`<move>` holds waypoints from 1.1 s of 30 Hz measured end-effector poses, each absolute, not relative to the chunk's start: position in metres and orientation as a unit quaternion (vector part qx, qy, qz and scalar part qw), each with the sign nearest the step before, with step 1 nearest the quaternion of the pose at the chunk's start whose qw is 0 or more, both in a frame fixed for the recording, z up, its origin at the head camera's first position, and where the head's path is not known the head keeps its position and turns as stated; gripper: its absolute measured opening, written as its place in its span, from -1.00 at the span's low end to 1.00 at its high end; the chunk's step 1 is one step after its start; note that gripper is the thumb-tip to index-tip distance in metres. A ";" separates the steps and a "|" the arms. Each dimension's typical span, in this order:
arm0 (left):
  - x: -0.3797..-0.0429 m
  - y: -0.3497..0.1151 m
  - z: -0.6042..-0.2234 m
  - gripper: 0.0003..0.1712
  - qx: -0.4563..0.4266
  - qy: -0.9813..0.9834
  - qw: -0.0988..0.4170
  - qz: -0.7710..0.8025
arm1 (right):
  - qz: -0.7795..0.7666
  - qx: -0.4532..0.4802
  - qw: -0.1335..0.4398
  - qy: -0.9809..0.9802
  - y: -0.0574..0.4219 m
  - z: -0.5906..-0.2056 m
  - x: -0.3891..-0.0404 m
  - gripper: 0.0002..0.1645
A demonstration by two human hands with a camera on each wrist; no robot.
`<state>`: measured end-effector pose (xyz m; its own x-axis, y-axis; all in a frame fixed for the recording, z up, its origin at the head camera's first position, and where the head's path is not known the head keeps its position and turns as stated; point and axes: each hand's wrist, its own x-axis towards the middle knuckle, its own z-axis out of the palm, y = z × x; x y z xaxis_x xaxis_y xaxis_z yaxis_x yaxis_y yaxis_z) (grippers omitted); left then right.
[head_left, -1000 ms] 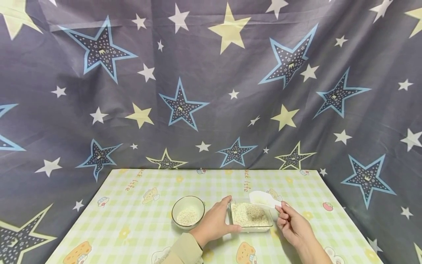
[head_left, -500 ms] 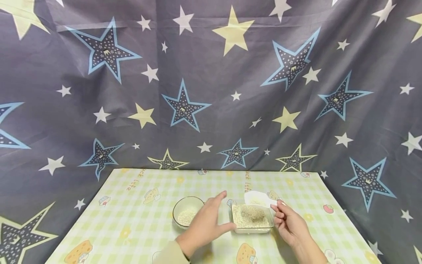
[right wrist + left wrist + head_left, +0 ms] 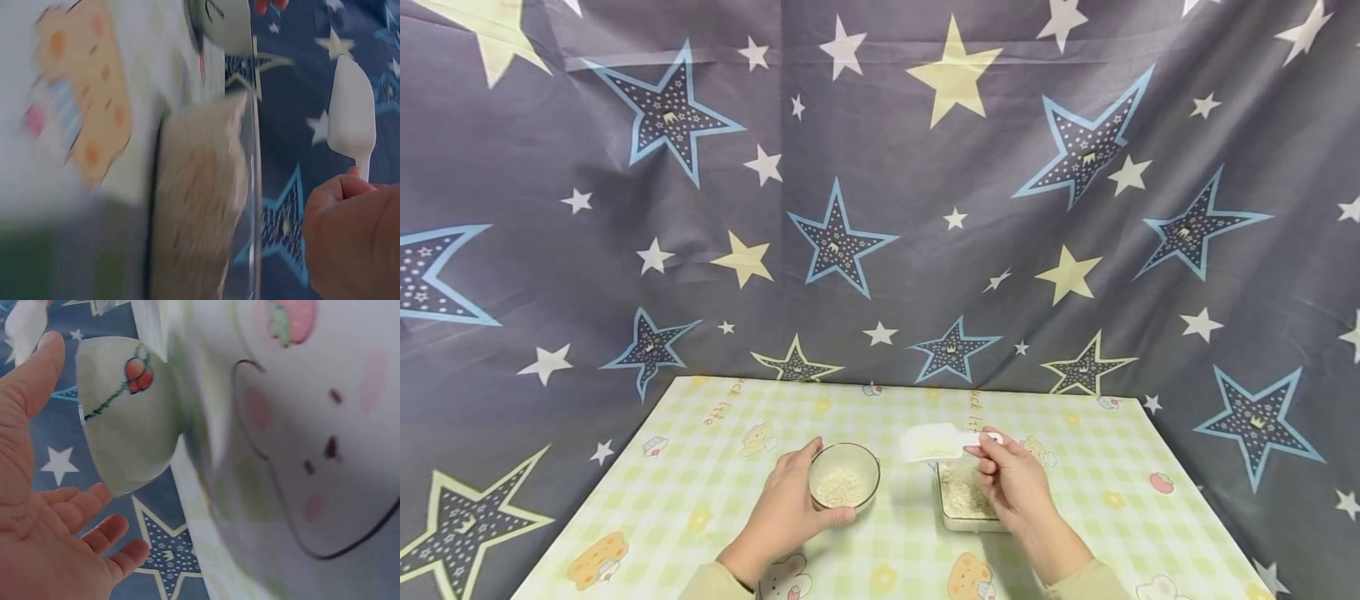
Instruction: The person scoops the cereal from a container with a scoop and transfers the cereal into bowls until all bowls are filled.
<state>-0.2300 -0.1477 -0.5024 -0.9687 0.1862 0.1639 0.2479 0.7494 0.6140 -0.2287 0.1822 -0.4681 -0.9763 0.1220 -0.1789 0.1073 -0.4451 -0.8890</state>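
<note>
My left hand (image 3: 790,496) is at the left side of a small dark-rimmed bowl (image 3: 867,468), its fingers behind and thumb in front. In the left wrist view the thumb stands apart from the bowl (image 3: 131,425), and a fingertip is close to its rim; whether it touches, I cannot tell. Pale oat-like flakes (image 3: 841,487) lie in the bowl. My right hand (image 3: 1018,492) pinches the handle of a white scoop (image 3: 928,442), held level in the air. Below it stands a clear rectangular container (image 3: 970,526) of similar flakes (image 3: 200,169), partly hidden by the hand.
A green-and-white checked tablecloth (image 3: 715,467) with cartoon prints covers the table. Directly behind its far edge hangs a dark curtain (image 3: 880,292) patterned with stars. Between bowl and container there is a narrow gap.
My left hand has left the container and moved left, round to the bowl's far left side. The scoop in my right hand has moved left, from over the container toward the bowl.
</note>
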 end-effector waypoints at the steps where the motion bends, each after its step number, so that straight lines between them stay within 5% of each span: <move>1: -0.230 -0.148 -0.504 0.47 -0.116 -0.935 0.043 -0.333 | 0.837 -0.104 0.012 -0.537 0.173 -0.466 -0.230 -0.66; 8: -0.230 -0.148 -0.509 0.40 -0.117 -0.938 0.048 -0.323 | 0.721 -0.006 0.110 -0.684 0.121 -0.465 -0.237 -0.58; 18: -0.234 -0.148 -0.512 0.38 -0.113 -0.938 0.045 -0.326 | 0.404 0.350 0.376 -0.756 0.093 -0.478 -0.232 -0.60; 24: -0.235 -0.147 -0.510 0.38 -0.111 -0.937 0.045 -0.329 | 0.409 0.345 0.380 -0.755 0.093 -0.477 -0.230 -0.59; 33: -0.234 -0.146 -0.510 0.42 -0.101 -0.936 0.030 -0.335 | 0.589 0.133 0.259 -0.754 0.126 -0.461 -0.226 -0.67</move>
